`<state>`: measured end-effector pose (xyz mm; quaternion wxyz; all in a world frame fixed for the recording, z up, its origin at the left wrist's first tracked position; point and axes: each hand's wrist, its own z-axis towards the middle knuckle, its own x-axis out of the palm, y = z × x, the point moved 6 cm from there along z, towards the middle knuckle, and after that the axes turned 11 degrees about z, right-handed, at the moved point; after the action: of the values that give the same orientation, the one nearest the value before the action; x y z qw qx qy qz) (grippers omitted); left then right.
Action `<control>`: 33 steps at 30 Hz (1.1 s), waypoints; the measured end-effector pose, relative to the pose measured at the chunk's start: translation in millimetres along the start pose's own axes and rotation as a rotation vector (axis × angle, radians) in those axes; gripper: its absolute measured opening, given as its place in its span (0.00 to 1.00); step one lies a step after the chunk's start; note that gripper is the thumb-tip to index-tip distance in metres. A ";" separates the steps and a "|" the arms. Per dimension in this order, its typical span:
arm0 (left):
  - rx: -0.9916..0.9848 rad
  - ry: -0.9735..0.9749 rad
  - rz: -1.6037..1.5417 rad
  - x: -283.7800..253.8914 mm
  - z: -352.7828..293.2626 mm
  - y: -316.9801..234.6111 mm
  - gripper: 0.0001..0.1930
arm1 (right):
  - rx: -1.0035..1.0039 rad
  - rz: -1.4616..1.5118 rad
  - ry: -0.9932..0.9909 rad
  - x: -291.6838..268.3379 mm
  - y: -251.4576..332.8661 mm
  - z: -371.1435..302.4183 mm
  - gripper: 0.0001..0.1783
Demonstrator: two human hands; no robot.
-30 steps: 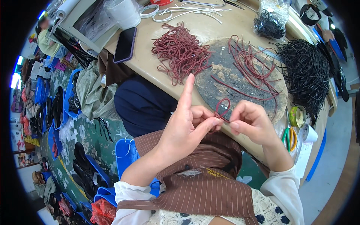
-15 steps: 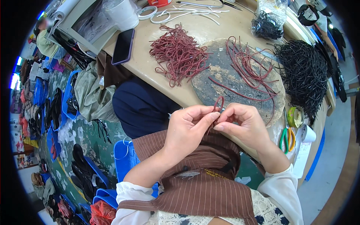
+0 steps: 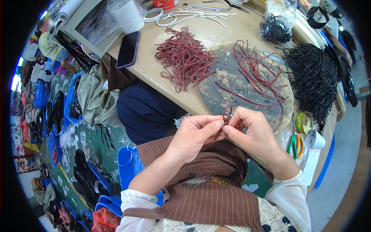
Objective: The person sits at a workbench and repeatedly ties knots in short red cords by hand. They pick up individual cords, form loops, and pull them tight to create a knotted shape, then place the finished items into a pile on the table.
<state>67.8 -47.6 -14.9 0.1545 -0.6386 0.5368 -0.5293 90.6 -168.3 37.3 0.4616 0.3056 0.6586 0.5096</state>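
Note:
A dark red cord [image 3: 227, 111] is pinched between my two hands just off the table's near edge, its loop standing up above the fingertips. My left hand [image 3: 199, 135] closes thumb and fingers on it from the left. From the right, my right hand [image 3: 251, 129] grips it with thumb and bent forefinger. The cord's lower part is hidden by the fingers. Beyond my hands, loose red cords [image 3: 257, 73] lie on a worn round board [image 3: 216, 87]. To their left is a heap of looped red cords [image 3: 183, 58].
A black cord pile [image 3: 313, 79] lies right of the board. Nearer are scissors [image 3: 296, 144] with green and orange handles, a tape roll [image 3: 304, 122] and a white roll [image 3: 317, 139]. A phone [image 3: 128, 49] lies far left, by white strips [image 3: 193, 16]. Blue bins [image 3: 129, 164] stand on the floor.
Both hands have shifted slightly nearer to me, and their fingertips have drawn closer together. The loop in the cord looks smaller and sits lower.

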 end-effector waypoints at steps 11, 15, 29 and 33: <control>0.000 0.078 -0.073 12.0 -7.0 -8.1 0.11 | -0.309 -0.259 0.013 -6.4 31.0 4.4 0.16; 0.051 -0.003 -0.085 6.6 -2.2 -11.6 0.10 | -0.337 -0.130 -0.102 -9.2 23.2 1.8 0.14; 0.305 -0.159 0.087 1.5 -2.5 -26.7 0.07 | 0.106 0.671 -0.057 5.8 -16.7 -8.6 0.07; 0.346 -0.172 0.102 0.6 -2.8 -25.9 0.06 | 0.102 0.849 -0.053 12.1 -21.3 -10.5 0.06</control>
<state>78.9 -37.3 6.3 0.3339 -0.6174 0.4543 -0.5486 77.7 -168.1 14.0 0.2119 0.5853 0.4864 0.6131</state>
